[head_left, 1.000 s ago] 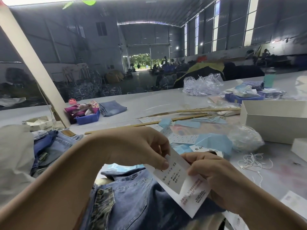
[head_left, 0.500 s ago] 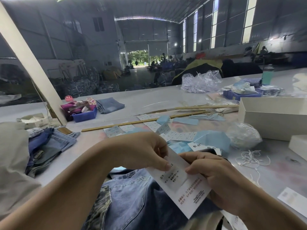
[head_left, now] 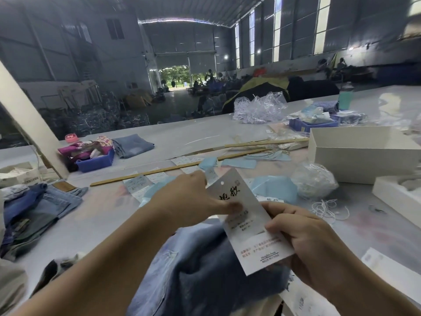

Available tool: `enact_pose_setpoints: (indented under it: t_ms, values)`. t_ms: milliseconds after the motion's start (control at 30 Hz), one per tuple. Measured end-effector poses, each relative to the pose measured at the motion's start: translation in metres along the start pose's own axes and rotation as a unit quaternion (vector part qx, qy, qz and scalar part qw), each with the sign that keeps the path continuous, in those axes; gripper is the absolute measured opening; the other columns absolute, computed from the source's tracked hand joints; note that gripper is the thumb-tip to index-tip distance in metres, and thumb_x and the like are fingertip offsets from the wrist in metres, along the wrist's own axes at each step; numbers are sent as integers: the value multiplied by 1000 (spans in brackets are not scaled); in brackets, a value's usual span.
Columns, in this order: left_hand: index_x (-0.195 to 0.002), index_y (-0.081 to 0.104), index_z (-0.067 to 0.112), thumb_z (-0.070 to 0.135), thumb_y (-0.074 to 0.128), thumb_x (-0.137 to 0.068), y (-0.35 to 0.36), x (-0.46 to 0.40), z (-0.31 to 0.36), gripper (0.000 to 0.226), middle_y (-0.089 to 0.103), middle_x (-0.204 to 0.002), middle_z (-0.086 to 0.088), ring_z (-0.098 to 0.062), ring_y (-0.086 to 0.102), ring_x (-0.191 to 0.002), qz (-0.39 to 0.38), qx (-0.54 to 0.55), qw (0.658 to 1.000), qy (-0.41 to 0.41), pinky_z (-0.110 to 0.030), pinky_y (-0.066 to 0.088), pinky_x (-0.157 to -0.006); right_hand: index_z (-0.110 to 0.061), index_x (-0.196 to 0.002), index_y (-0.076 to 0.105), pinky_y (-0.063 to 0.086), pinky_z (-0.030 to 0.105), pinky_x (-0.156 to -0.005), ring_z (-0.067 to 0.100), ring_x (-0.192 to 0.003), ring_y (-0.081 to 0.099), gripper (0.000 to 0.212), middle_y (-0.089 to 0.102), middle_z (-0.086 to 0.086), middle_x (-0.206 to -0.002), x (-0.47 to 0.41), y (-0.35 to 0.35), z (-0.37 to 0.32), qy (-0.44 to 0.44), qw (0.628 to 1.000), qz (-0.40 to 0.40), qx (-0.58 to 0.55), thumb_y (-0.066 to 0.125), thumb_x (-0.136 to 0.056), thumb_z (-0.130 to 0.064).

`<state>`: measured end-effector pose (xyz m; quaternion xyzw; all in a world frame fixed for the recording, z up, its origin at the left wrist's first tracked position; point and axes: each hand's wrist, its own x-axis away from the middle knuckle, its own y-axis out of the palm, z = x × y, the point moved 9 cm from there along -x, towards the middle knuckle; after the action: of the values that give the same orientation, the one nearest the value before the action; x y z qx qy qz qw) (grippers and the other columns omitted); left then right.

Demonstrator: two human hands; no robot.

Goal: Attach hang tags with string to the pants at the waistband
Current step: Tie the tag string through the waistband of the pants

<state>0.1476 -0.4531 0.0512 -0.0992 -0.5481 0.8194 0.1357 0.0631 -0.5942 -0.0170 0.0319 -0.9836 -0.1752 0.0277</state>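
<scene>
Both hands are on the tag (head_left: 245, 221): the right hand (head_left: 303, 245) pinches its lower right edge and the left hand (head_left: 189, 199) presses a thumb on its face, holding it up over the jeans (head_left: 200, 270) that lie crumpled on the table (head_left: 205, 137). It looks like thin, stiff card, light and easily creased, so I'd hold it by the edges and keep the punched hole at the top clear for string (head_left: 328, 207), which lies loose to the right.
</scene>
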Motion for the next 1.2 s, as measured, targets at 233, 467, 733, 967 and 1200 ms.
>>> enact_pose_setpoints:
  t_ms: [233,467,733,967,1200]
  values:
    - [-98,71,9,11,70,-90,64,-47,32,9,73,-75,-4,-13,63,-55,-131,359,924,-6,-23,50,-49,-13,-98,77,54,34,-54,32,-77,69,47,72,24,-98,-10,-56,2,-21,999,41,5,38,-87,10]
    - [-98,63,11,2,53,-94,95,-119,66,14,59,-74,-8,-13,45,-52,-61,346,936,-20,-23,41,-46,-5,-101,71,43,26,-42,18,-48,55,20,66,12,-65,-26,-181,-10,-47,967,228,102,54,-92,1]
    - [-96,62,12,4,54,-88,154,-165,75,14,61,-76,-4,-16,47,-58,-66,314,947,1,-25,40,-52,-28,-89,69,46,27,-70,11,-81,56,9,60,-10,-87,-83,-289,21,59,756,281,588,60,-88,-29]
    - [-97,62,13,5,57,-91,181,-175,55,11,62,-71,-6,-15,44,-48,-61,393,917,-23,-27,37,-49,-18,-94,70,44,28,-81,16,-97,50,20,60,-5,-99,-96,-282,48,29,691,252,676,52,-94,-25]
    - [-91,61,13,7,57,-92,192,-170,54,7,57,-49,14,-8,43,-45,-81,402,912,-16,-24,36,-50,-21,-74,54,44,27,-62,18,-79,57,19,58,-3,-87,-105,-243,64,94,680,145,713,50,-87,-36]
